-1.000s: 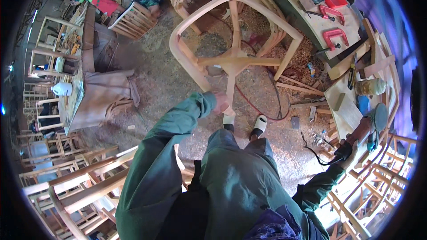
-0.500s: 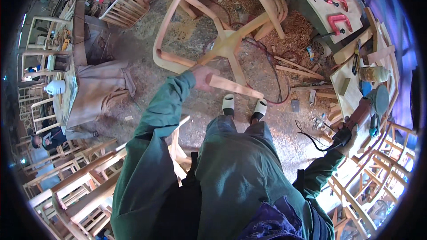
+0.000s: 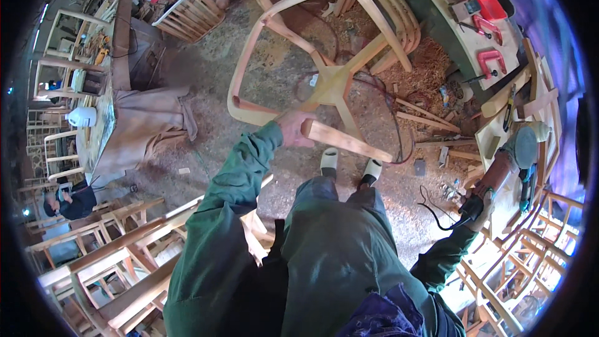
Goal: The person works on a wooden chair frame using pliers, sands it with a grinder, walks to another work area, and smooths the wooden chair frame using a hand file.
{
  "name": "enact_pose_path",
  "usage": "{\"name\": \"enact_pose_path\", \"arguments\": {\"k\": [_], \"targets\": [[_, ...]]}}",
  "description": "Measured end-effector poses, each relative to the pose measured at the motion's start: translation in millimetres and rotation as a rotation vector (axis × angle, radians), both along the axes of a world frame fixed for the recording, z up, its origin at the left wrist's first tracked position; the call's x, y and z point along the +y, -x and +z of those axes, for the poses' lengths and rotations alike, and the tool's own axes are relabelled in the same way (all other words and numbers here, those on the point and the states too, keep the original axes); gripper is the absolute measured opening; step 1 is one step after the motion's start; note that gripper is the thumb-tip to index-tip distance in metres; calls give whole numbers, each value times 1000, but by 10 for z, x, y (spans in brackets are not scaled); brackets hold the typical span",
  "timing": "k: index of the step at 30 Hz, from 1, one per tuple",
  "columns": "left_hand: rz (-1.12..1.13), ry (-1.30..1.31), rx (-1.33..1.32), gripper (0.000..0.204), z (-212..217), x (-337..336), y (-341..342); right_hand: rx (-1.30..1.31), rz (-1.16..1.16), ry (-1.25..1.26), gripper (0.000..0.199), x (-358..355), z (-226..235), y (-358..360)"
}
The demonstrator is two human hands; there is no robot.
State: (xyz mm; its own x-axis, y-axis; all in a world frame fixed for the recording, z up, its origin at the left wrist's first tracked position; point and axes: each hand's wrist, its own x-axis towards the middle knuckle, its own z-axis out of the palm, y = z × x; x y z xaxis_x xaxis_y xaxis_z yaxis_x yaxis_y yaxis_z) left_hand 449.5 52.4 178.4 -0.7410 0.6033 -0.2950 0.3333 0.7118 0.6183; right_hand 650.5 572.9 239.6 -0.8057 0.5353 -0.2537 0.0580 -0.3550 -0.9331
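A pale wooden chair frame [image 3: 334, 84], with a bent rail and legs meeting at a central hub, stands tilted in front of me. My left hand [image 3: 296, 128] is closed around its near side, beside a leg end that points toward my slippers. Off to the right, my right hand [image 3: 482, 207] grips the dark handle of a disc sander [image 3: 496, 178]. The sander's round grey disc faces up, away from the chair frame and in front of the bench edge. A black cord loops from its rear. The fingers under the handle are partly hidden.
On the right, a workbench [image 3: 465, 28] holds red clamps [image 3: 491, 62] and a red tray [image 3: 491, 7]. Stacked curved wooden parts [image 3: 390, 19] stand behind the chair frame. Wood strips [image 3: 430, 117] and hoses lie on the floor. Chair frames [image 3: 106, 268] crowd the lower left. Other people are at the far left.
The whole view has shifted, so the chair frame and benches sit lower and farther right. Against the bench, the sander has moved slightly and now covers part of the bottle. Both grips are unchanged.
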Motion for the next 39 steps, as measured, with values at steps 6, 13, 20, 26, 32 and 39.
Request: {"name": "enact_pose_path", "arguments": {"k": [6,13,20,26,32,39], "targets": [[65,-279,-166,62,69,-272,-283,-1,-139,-83,52,-355,109,134],[265,-347,-392,61,-97,-529,-787,-53,25,31,53,-414,41,57],[291,-409,-330,57,-59,-542,-880,-147,80,-47,59,-413,-110,105],[320,-515,-208,62,179,-542,-810,-148,163,-97,61,-646,-41,101],[443,-540,-251,60,205,-816,-835,-169,224,14,53,-630,-144,169],[508,-679,-130,55,78,-1119,-732,-184,234,-49,57,-895,-44,288]]}}
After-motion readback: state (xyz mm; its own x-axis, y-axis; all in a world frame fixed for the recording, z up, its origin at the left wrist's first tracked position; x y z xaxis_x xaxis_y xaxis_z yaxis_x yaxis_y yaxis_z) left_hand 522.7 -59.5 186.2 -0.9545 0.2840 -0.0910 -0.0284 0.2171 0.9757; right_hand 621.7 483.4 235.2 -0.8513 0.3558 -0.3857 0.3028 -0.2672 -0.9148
